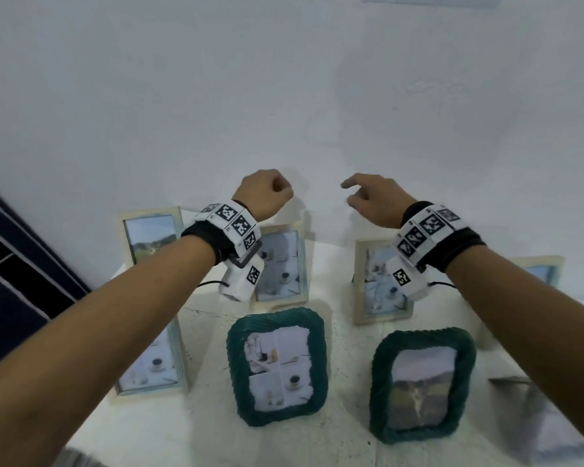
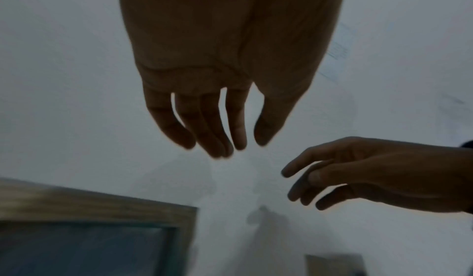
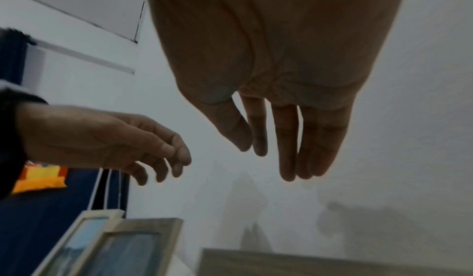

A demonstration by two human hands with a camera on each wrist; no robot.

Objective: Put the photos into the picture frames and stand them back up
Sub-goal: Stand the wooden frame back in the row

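Several picture frames stand upright on the white table (image 1: pixel 348 429), each with a photo in it. Two green wavy frames stand in front, one (image 1: pixel 277 367) left of the other (image 1: pixel 422 385). Cream frames stand at the back left (image 1: pixel 150 235), the middle (image 1: pixel 282 264), right of the middle (image 1: pixel 380 284), the far right (image 1: pixel 540 271) and the front left (image 1: pixel 155 358). My left hand (image 1: pixel 265 193) and right hand (image 1: pixel 375 200) hover above the back row near the wall. Both hold nothing. In the wrist views the left hand's fingers (image 2: pixel 217 134) and the right hand's fingers (image 3: pixel 286 148) hang relaxed.
The white wall (image 1: pixel 284 96) rises right behind the frames. A dark blue panel (image 1: pixel 14 264) stands to the left of the table. A grey blurred object (image 1: pixel 516 396) sits at the table's right front. An orange and yellow item (image 3: pixel 38 177) shows at the left in the right wrist view.
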